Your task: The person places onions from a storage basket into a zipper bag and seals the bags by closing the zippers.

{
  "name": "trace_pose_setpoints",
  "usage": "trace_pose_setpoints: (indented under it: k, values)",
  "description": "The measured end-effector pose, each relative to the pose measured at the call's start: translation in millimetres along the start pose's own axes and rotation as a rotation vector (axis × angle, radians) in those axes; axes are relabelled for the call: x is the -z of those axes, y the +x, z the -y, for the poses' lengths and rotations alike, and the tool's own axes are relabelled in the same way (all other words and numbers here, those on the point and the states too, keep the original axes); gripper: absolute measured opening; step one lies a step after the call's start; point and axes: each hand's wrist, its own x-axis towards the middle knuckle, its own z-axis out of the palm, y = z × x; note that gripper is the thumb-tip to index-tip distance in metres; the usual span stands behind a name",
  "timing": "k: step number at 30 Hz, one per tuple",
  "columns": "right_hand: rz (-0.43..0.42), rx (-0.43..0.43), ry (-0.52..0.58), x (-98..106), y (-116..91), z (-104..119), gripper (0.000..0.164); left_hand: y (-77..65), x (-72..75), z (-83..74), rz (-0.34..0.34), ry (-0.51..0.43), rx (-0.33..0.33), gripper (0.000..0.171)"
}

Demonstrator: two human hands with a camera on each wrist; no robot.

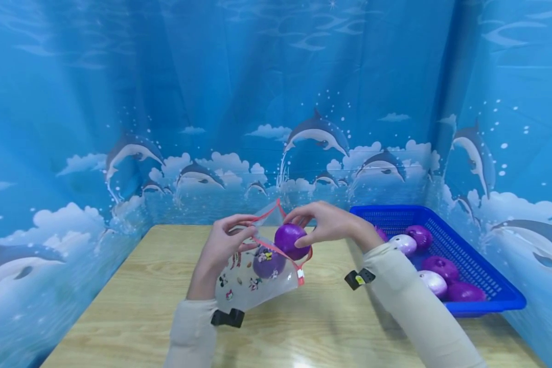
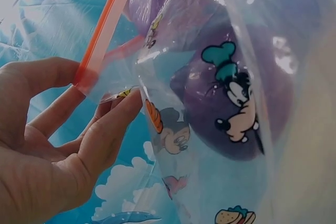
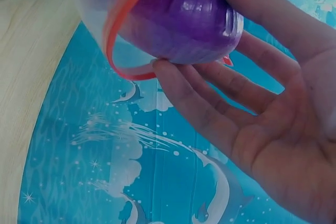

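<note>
A clear zip bag [image 1: 250,295] with cartoon prints and a red zip edge is held above the table, its mouth open. My left hand [image 1: 222,244] pinches the bag's rim between thumb and fingers. One purple onion [image 2: 231,114] lies inside, seen through the printed plastic in the left wrist view. With my right hand [image 1: 327,223] I grip another purple onion [image 3: 194,24] by thumb and fingertips. That onion is at the bag's mouth, partly within the red rim [image 3: 113,51].
To the right on the wooden table [image 1: 165,286] stands a blue perforated basket [image 1: 483,307]. It holds several onions, among them a dark purple onion [image 1: 466,292] and a paler onion [image 1: 433,283]. A dolphin-print curtain [image 1: 239,102] surrounds the table's back and sides.
</note>
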Motion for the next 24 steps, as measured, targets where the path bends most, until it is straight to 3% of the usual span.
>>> trace_pose_setpoints:
  k: [14,24]
  values:
    - [0.013,-0.005,-0.064,-9.7,4.6,8.8,0.053,0.8,0.0,0.2,-0.02,-0.005,-0.029,0.034]
    - [0.021,0.051,-0.03,-9.8,5.0,8.7,0.041,0.1,0.1,-0.4,-0.048,-0.068,-0.056,0.032]
